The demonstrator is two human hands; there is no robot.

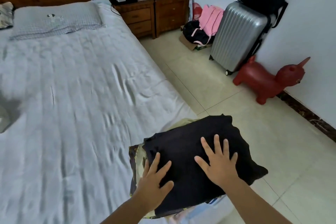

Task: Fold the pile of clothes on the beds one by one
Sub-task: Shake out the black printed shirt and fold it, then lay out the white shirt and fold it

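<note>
Clothes [200, 152] are lying stacked at the bed [72, 96] corner; you are pressing the left hand [154, 178] and right hand [218, 162] flat, fingers spread, gripping nothing; keep smoothing outward evenly.

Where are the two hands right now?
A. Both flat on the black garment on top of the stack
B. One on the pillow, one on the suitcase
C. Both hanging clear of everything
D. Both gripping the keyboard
A: the left hand and right hand both lie with fingers spread on the black garment, which tops the stack at the bed's corner.
</note>
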